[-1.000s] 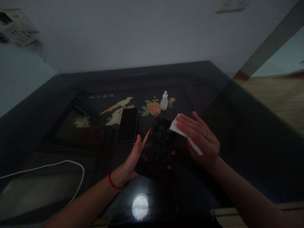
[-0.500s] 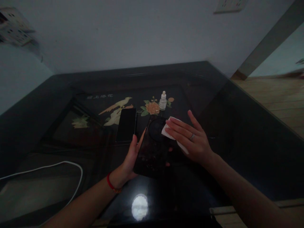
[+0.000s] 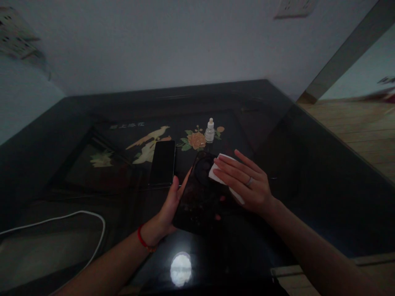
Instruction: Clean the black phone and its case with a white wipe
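My left hand (image 3: 169, 207) grips a dark phone (image 3: 200, 196) from below, its back side up with a round camera ring at the far end. My right hand (image 3: 247, 181) lies flat on that phone's upper right part, fingers together, pressing a white wipe (image 3: 219, 174) against it. A ring shows on one finger. A red string bracelet sits on my left wrist. A second black phone (image 3: 162, 163) lies flat on the table just left of the held one. A small white dropper bottle (image 3: 210, 130) stands upright beyond them.
The dark glass-topped table (image 3: 308, 172) has a bird and flower inlay. A white cable (image 3: 77, 216) curves across its left near part. A light reflection glares near the front edge. White walls stand behind, with wooden floor to the right.
My right hand with the wipe has slid left and nearer across the phone's back, from its right edge onto the camera end. The left hand holds the phone about still.
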Tool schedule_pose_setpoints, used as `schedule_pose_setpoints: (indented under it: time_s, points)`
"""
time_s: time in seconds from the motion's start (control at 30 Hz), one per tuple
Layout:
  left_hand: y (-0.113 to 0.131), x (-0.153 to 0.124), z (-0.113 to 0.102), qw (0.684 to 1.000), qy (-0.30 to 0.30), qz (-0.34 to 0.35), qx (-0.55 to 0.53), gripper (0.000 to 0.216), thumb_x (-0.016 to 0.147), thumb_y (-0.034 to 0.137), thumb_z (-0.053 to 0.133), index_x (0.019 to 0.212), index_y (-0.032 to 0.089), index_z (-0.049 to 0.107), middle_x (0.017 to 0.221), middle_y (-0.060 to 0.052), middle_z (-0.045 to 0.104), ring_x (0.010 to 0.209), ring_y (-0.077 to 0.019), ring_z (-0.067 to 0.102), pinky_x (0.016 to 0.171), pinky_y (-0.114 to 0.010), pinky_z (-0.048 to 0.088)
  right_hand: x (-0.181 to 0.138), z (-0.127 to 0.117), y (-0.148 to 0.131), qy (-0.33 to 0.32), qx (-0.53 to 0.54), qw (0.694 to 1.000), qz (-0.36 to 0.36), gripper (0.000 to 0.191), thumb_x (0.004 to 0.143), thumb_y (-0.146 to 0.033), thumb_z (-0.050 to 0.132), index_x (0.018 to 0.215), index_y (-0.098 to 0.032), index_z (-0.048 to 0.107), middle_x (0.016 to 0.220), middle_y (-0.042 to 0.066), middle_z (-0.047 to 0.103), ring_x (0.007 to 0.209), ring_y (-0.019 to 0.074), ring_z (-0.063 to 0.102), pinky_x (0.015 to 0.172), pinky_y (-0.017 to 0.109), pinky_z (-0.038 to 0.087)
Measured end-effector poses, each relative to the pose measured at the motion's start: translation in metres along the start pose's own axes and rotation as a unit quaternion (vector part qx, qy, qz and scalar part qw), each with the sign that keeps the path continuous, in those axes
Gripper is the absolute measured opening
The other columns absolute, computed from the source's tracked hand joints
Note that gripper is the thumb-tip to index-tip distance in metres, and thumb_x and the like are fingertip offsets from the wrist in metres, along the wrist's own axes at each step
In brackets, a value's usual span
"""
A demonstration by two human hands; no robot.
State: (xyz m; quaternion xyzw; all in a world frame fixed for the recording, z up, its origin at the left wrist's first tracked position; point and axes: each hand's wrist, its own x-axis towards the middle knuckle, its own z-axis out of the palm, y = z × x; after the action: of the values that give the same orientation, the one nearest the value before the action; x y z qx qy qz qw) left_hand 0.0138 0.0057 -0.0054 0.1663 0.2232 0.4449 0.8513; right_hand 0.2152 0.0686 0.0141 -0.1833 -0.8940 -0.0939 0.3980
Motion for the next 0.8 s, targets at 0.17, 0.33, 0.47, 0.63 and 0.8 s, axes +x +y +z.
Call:
schedule_pose_setpoints:
  time_s: [0.17, 0.33, 0.47, 0.63, 0.8]
  points:
    - [0.002, 0.002, 0.003, 0.999, 0.038, 0.010, -0.008, 0.069, 0.088, 0.059, 0.038, 0.148, 0.030, 0.017, 0.130, -0.010, 0.057, 0.114, -0.0284, 0.057, 0.100, -0.049, 0.038, 0.005, 0.007, -0.012, -0.023, 0.057, 0.995, -0.074, 0.028, 0.094, -0.013, 0.040, 0.112, -0.006, 0.061, 0.118, 0.015, 0.066, 0.122, 0.0246, 0.053, 0.103, 0.047, 0.045]
    - [-0.005, 0.001, 0.001, 0.999, 0.022, 0.017, -0.019, 0.069, 0.087, 0.059, 0.039, 0.148, 0.033, 0.017, 0.130, -0.009, 0.058, 0.112, -0.0270, 0.058, 0.099, -0.049, 0.039, 0.007, 0.010, -0.009, -0.026, 0.020, 0.999, -0.009, 0.034, 0.096, -0.014, 0.034, 0.124, -0.010, 0.054, 0.128, 0.014, 0.058, 0.129, 0.0228, 0.045, 0.109, 0.051, 0.036]
    - [0.000, -0.001, -0.001, 1.000, -0.019, -0.007, -0.007, 0.077, 0.085, 0.063, 0.039, 0.148, 0.034, 0.003, 0.122, -0.012, 0.062, 0.101, -0.0301, 0.064, 0.090, -0.055, 0.043, 0.000, 0.004, -0.001, -0.010, 0.029, 0.999, 0.018, 0.031, 0.093, -0.013, 0.044, 0.120, -0.008, 0.057, 0.122, 0.017, 0.063, 0.125, 0.0242, 0.050, 0.104, 0.049, 0.043]
    - [0.004, 0.000, -0.001, 0.999, 0.020, 0.020, -0.014, 0.073, 0.089, 0.060, 0.032, 0.148, 0.033, -0.002, 0.130, -0.012, 0.058, 0.107, -0.0290, 0.062, 0.095, -0.053, 0.041, 0.002, 0.001, -0.008, -0.008, 0.075, 0.996, -0.043, 0.028, 0.093, -0.013, 0.042, 0.113, -0.007, 0.061, 0.115, 0.015, 0.067, 0.121, 0.0237, 0.054, 0.101, 0.046, 0.047]
    - [-0.002, 0.000, 0.003, 1.000, -0.002, -0.016, 0.000, 0.076, 0.085, 0.061, 0.041, 0.147, 0.038, 0.003, 0.138, -0.010, 0.051, 0.116, -0.0311, 0.056, 0.096, -0.055, 0.040, 0.003, 0.005, -0.004, 0.011, 0.044, 0.997, 0.064, 0.035, 0.094, -0.013, 0.041, 0.126, -0.008, 0.053, 0.127, 0.018, 0.059, 0.127, 0.0236, 0.048, 0.104, 0.046, 0.044]
